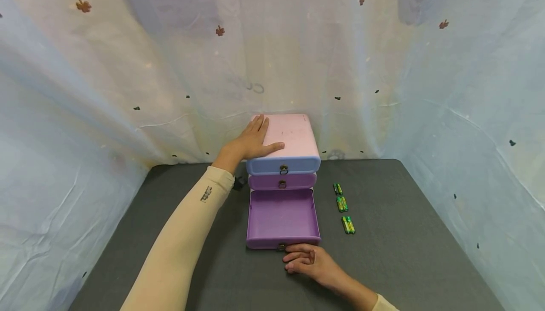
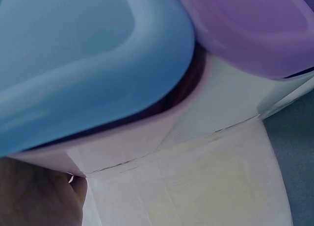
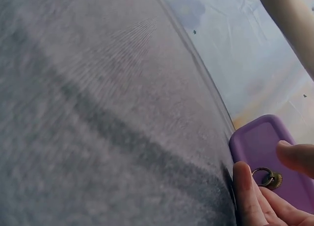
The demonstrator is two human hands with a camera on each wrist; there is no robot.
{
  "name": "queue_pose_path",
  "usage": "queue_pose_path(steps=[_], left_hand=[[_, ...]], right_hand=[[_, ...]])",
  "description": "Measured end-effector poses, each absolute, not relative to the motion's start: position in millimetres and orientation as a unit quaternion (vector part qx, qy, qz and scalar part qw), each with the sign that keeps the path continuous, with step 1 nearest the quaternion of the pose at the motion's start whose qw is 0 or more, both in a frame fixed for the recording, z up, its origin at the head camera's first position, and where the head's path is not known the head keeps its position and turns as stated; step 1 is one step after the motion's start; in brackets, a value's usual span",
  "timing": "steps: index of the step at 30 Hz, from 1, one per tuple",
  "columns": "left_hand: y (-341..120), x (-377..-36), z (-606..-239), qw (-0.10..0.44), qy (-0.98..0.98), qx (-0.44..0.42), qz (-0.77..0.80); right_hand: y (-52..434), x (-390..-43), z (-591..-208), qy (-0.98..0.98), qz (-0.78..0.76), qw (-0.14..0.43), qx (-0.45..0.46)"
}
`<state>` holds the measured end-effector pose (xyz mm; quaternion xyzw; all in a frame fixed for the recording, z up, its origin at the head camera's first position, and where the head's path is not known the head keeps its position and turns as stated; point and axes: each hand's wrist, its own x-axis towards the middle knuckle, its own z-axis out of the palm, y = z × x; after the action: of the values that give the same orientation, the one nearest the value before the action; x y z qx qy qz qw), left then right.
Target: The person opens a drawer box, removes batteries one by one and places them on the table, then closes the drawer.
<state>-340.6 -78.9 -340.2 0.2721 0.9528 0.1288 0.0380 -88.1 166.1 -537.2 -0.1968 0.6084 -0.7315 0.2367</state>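
While the left hand (image 1: 254, 139) lies flat with straight fingers on the pink top (image 1: 289, 136) of a small drawer chest, the right hand (image 1: 307, 260) sits at the front of the pulled-out bottom drawer (image 1: 283, 218), its fingers loosely curled beside the little brass ring pull (image 3: 266, 177); in the right wrist view a fingertip (image 3: 247, 184) stands just at 9 o'clock of the ring and the thumb hovers at 2 o'clock of it, but whether the ring is actually pinched I cannot tell. Seen from the head camera, the open purple drawer reaches from the chest toward 6 o'clock and its inside shows bare purple plastic. Above it sit a shut purple middle drawer (image 1: 282, 181) and a shut blue top drawer (image 1: 283, 164), each with its own ring pull on the front. From the left wrist view the blue drawer's rounded corner (image 2: 98, 64) and the purple one below it fill the picture, with the heel of the hand at the lower left. At 3 o'clock of the open drawer, near but apart from it, three small groups of green and yellow batteries (image 1: 342, 204) lie in a row on the dark grey table (image 1: 404, 244). Pale curtain (image 1: 127, 65) with scattered leaf prints hangs around the table from 9 o'clock through 12 to 3 o'clock.
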Motion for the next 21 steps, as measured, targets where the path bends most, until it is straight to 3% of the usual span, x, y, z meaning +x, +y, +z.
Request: queue_pose_path(steps=[21], left_hand=[[-79.8,-341.1,-341.6,0.041,0.953,0.272,0.13]], right_hand=[[160.2,-87.9,-537.6,0.505,-0.799,0.312,-0.098]])
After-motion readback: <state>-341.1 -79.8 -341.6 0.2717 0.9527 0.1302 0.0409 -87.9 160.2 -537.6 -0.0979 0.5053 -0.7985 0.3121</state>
